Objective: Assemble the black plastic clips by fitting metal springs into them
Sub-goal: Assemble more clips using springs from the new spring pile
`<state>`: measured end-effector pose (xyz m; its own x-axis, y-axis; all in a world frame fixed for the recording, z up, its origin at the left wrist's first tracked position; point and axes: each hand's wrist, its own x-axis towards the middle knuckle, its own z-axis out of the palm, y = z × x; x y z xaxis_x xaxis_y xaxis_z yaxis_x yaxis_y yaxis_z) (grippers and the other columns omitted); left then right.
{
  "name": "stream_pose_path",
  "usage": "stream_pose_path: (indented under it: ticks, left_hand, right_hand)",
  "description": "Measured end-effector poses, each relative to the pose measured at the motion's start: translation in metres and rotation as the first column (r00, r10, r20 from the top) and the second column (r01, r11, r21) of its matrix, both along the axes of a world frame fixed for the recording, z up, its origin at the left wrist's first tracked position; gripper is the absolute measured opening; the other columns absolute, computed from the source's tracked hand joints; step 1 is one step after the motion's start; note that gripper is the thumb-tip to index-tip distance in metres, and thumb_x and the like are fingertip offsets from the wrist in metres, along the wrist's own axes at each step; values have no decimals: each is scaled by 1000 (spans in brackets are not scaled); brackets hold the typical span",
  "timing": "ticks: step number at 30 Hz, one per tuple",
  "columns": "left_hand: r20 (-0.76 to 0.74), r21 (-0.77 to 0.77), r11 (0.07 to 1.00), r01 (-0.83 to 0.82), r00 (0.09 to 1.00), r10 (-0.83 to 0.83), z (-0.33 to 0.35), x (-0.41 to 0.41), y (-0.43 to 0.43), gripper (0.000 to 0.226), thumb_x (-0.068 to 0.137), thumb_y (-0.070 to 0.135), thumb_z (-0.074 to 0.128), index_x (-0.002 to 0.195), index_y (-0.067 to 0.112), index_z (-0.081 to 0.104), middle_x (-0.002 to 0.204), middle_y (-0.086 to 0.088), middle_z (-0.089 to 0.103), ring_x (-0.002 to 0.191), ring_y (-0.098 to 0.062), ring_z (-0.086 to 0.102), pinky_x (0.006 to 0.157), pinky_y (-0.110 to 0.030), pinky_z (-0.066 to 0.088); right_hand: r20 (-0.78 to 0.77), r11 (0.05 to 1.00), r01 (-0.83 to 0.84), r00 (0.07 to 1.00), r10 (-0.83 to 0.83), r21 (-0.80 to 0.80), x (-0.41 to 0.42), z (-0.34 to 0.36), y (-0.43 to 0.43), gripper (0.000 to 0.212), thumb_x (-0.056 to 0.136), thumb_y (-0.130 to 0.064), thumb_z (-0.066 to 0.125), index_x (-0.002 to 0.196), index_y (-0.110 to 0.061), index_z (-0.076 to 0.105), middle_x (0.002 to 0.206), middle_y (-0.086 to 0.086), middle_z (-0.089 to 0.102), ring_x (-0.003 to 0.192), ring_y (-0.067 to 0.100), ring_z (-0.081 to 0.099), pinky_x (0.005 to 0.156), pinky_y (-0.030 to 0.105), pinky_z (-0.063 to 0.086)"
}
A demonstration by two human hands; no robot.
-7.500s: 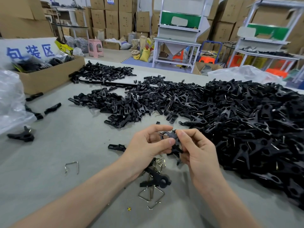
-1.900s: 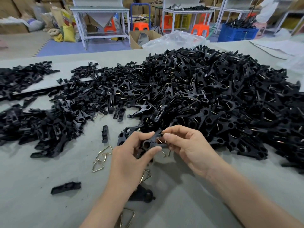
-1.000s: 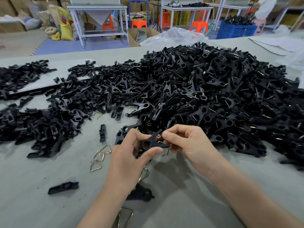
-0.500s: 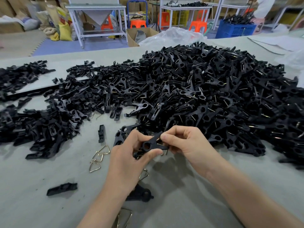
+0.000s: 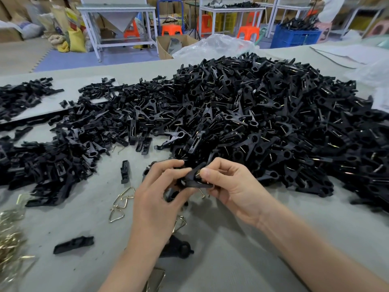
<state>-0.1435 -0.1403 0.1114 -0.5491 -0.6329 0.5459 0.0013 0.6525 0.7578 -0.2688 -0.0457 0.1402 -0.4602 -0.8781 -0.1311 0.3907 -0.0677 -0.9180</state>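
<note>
Left hand [image 5: 155, 199] and right hand [image 5: 229, 186] are meeting just below the middle of the frame, both pinching one black clip [image 5: 193, 179] between thumb and curled fingertips. The left hand is gripping the clip's near, rounded end, while the right hand is pinching its far end from the right. A glint of a metal spring [image 5: 197, 175] is showing at the clip between the two thumbs, though I cannot tell how far it is seated.

The clip is hanging clear of the grey table [image 5: 231, 260], just in front of the near edge of the large pile of clips [image 5: 263, 123]. That pile is filling the centre and right of the frame, with bits of bright wire showing throughout it. A lower spread of black plastic halves [image 5: 63, 157] is lying across the left of the frame.

Several loose triangular springs [image 5: 121, 204] are lying on the table just left of the left hand, and a tangled heap of springs [image 5: 9, 234] is sitting at the lower left edge. One single half [image 5: 73, 245] is lying flat at lower left. A short black piece [image 5: 124, 171] is lying near the spread of halves, and a dark clip part [image 5: 180, 248] is resting under the left wrist.

Across the top of the frame, beyond the table, a clear plastic bag [image 5: 214, 46], orange stools [image 5: 171, 30], a white metal stand [image 5: 117, 24] and a blue crate [image 5: 294, 37] are standing.
</note>
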Motion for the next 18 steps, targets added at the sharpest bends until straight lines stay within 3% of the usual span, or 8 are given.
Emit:
stream_pose_path:
  ticks: [2,4,9,12,15,18]
  left_hand:
    - [-4,-2,1000,-20,1000,20,-2,0,-1,37,68,10,83,96,29,68,107,16,59,96,-6,61,80,-17,50]
    - [-9,-17,998,-55,998,55,-2,0,-1,45,66,6,84,97,35,66,101,17,56,91,-3,58,77,-12,48]
    - [7,-43,998,-49,999,49,1,0,0,67,68,-4,79,110,46,62,89,15,53,86,-1,54,76,-6,40]
    - [12,-55,998,-20,1000,20,3,0,2,62,70,0,79,109,45,62,88,14,55,85,-2,55,75,-7,40]
    - [-2,-57,998,-9,1000,9,4,1,3,54,71,10,75,110,45,62,90,11,54,87,1,54,76,-5,39]
    - [2,-63,998,-1,1000,1,3,1,2,56,71,5,79,111,41,63,91,7,54,87,-2,53,77,-7,41]
  right_hand:
    - [6,1000,5,1000,-5,-20,1,-2,-1,13,61,-19,74,61,-15,62,62,1,59,53,10,49,50,17,42]
    - [4,1000,-23,1000,23,-19,1,-3,-1,16,66,-18,73,73,-11,60,68,3,61,55,11,54,52,19,46]
    - [-14,977,-213,977,213,-29,4,-1,2,37,81,-14,68,114,1,61,96,13,66,80,19,63,72,27,54]
    - [-103,972,-233,968,230,-27,4,-1,4,37,80,-12,66,116,-3,64,100,12,67,88,21,62,78,30,51]
    - [-136,974,-225,966,219,-27,2,0,4,35,79,-12,67,113,-4,66,98,11,69,87,18,66,76,26,51]
    - [-179,980,-194,966,184,-40,1,-1,2,34,80,-16,66,110,-2,67,97,13,70,90,18,66,79,22,49]
